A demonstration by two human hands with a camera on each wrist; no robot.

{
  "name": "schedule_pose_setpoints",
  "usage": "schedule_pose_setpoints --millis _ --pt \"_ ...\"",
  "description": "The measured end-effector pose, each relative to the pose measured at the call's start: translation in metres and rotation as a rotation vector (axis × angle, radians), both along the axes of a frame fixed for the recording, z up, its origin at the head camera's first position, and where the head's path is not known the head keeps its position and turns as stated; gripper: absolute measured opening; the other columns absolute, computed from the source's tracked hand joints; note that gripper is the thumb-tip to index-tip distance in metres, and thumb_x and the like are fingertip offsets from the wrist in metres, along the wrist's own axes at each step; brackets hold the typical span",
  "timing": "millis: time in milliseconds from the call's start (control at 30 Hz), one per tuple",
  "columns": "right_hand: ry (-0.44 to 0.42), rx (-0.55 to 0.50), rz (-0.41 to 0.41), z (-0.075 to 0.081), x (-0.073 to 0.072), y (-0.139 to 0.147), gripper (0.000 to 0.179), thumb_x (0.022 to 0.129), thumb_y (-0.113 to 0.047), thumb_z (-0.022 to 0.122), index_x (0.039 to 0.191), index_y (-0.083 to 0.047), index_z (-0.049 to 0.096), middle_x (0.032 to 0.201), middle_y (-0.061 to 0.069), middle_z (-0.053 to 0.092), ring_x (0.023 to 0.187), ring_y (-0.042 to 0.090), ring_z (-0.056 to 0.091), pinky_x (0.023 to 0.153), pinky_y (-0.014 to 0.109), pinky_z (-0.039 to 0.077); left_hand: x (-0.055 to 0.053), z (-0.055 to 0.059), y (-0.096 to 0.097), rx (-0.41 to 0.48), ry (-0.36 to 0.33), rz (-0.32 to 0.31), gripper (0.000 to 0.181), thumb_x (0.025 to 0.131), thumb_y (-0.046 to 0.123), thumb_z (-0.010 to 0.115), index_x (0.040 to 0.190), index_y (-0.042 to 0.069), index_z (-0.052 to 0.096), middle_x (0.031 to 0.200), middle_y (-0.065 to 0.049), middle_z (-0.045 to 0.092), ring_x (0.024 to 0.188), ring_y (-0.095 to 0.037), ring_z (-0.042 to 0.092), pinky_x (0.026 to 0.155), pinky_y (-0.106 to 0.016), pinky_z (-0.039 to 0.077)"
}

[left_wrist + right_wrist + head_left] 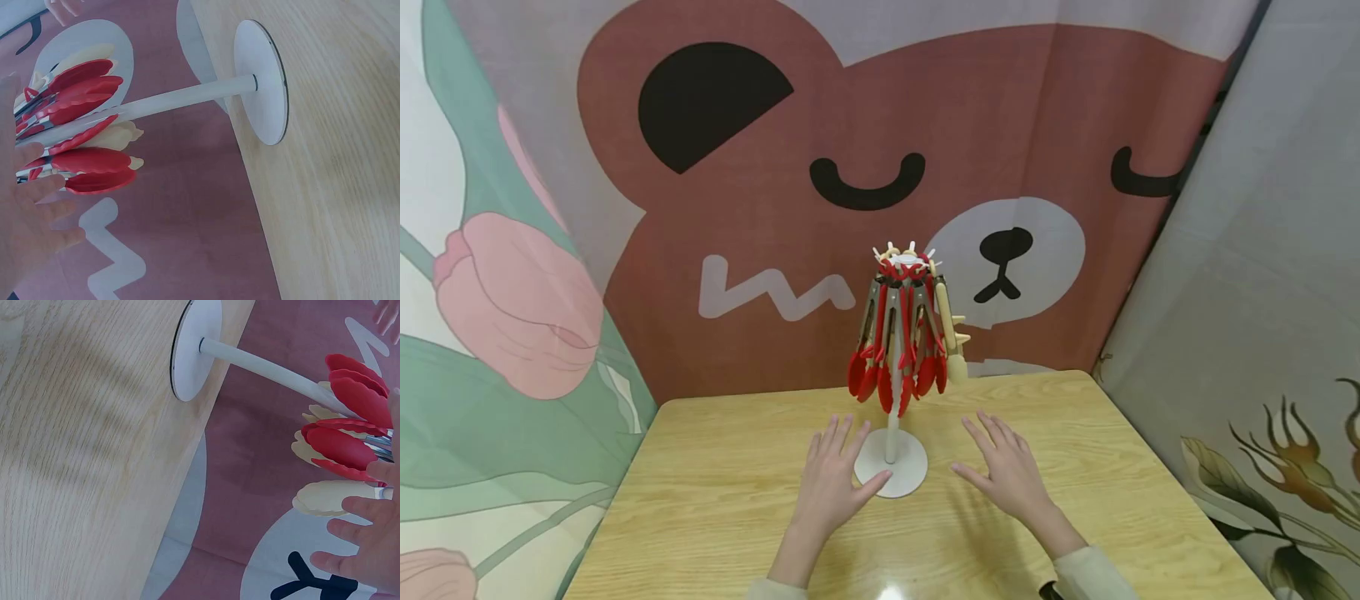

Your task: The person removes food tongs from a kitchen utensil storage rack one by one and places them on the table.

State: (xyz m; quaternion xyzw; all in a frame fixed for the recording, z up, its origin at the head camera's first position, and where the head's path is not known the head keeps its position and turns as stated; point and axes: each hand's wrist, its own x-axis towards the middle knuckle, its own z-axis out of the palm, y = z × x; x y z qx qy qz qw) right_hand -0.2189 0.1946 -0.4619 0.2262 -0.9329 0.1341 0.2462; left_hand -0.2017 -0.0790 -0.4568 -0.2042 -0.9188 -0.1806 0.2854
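A white stand with a round base (912, 479) and an upright pole (892, 442) rises from the wooden table. From hooks at its top (908, 260) hang several tongs with red tips (885, 387) and several with cream tips (957, 367). My left hand (831, 483), fingers spread, is held in front of the stand on the left. On the right, my right hand (1009, 475) hovers with its fingers spread too. Neither hand holds anything. Both wrist views show the red tongs (94, 160) and cream tongs (325, 495) beyond the fingers, apparently untouched.
The light wooden table (715, 475) extends around the stand. Behind it hangs a curtain with a brown bear (737, 217). A flowered cloth (512, 300) hangs at the left, and a pale one (1232, 275) at the right.
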Motion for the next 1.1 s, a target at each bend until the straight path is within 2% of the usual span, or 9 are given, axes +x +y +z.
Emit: schedule_pose_setpoints --millis 200,533,800,1100 --pt "-0.021 -0.026 -0.003 -0.002 0.000 0.000 0.068 0.079 -0.049 0.059 0.133 -0.011 0.043 0.132 0.018 0.040 0.116 0.038 0.039 0.083 0.057 0.036 -0.002 0.003 0.001 0.023 0.025 -0.015 0.066 0.076 0.054 0.058 0.126 0.010 0.051 0.129 -0.017 0.045 0.122 -0.037 0.034 0.093 -0.055 0.030" --pt "-0.001 -0.049 0.008 -0.007 0.000 0.001 0.068 0.079 -0.047 0.060 0.133 -0.011 0.042 0.132 0.020 0.040 0.114 0.038 0.041 0.080 0.056 0.038 -0.011 0.013 0.002 0.057 0.103 -0.055 0.068 0.074 0.046 0.065 0.126 0.006 0.049 0.127 -0.020 0.046 0.119 -0.039 0.037 0.094 -0.052 0.031" --pt "0.018 -0.067 0.017 -0.008 -0.001 0.002 0.067 0.078 -0.041 0.064 0.133 -0.009 0.043 0.130 0.020 0.042 0.114 0.037 0.041 0.079 0.056 0.039 -0.019 0.020 0.001 0.088 0.189 -0.117 0.071 0.073 0.043 0.067 0.127 0.003 0.046 0.130 -0.022 0.040 0.117 -0.036 0.040 0.090 -0.051 0.036" --pt "0.030 -0.068 0.022 -0.009 0.000 0.003 0.067 0.079 -0.040 0.064 0.134 -0.009 0.041 0.128 0.021 0.043 0.112 0.037 0.042 0.077 0.054 0.041 -0.025 0.034 0.005 0.082 0.197 -0.131 0.069 0.072 0.038 0.069 0.125 0.000 0.047 0.127 -0.023 0.043 0.117 -0.037 0.040 0.091 -0.049 0.036"
